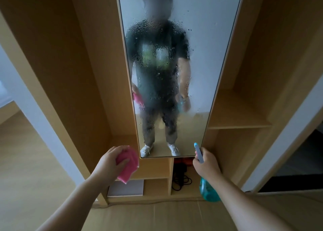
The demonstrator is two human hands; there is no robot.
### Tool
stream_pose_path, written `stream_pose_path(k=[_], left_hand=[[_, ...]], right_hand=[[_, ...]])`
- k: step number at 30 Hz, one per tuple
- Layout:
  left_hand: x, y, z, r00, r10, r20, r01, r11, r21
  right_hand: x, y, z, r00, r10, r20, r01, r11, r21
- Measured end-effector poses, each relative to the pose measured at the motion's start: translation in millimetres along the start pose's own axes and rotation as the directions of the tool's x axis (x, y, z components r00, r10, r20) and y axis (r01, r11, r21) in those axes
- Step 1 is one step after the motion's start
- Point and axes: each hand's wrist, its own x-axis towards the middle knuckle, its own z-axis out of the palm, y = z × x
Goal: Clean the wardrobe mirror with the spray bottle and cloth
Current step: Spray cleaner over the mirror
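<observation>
- Tall wardrobe mirror (pixel 201 38) at 12 o'clock, running from the top edge down past centre, set in a light wooden wardrobe (pixel 70 73).
- Glass misted and beaded with droplets over most of its middle, thickest across the dark reflected figure; clearer strip near the bottom edge, where white shoes reflect sharply.
- Left hand (pixel 109 162) at 7 o'clock, just below and left of the mirror's bottom corner, fingers curled and closed around a pink cloth (pixel 128 166).
- Cloth bunched in the grip, loose end hanging toward 6 o'clock, held clear of the glass, not touching it.
- Right hand (pixel 207 164) at 5 o'clock, wrapped tight around the neck of a spray bottle (pixel 208 190).
- Pale blue nozzle (pixel 198 152) poking up toward 12 o'clock, close to the mirror's lower right corner; contact with the frame impossible to tell.
- Teal bottle body hanging below the wrist toward 6 o'clock, partly hidden by the forearm.
- Trigger finger position hidden behind the hand.
- Open shelf (pixel 239 124) at 3 o'clock beside the mirror.
- Small cubbies beneath the mirror at 6 o'clock: black coiled cable (pixel 180 181) in the right one, white panel (pixel 125 188) in the lower left one.
- Pale wooden floor (pixel 26 160) at 8 o'clock.
</observation>
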Motion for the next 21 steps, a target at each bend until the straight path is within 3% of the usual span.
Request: stream_pose_path(k=[9,21], left_hand=[[-21.2,-6.5,-8.4,1.0,-0.018,-0.002,0.018,0.999,0.043],[-31.0,-38.0,-9.2,0.993,-0.08,0.082,0.071,0.992,0.104]], right_hand=[[-15.7,-28.8,56.3,0.97,-0.168,0.174,0.17,0.985,0.008],[-15.5,-37.3,143.6,0.95,-0.082,0.302,0.087,0.996,-0.006]])
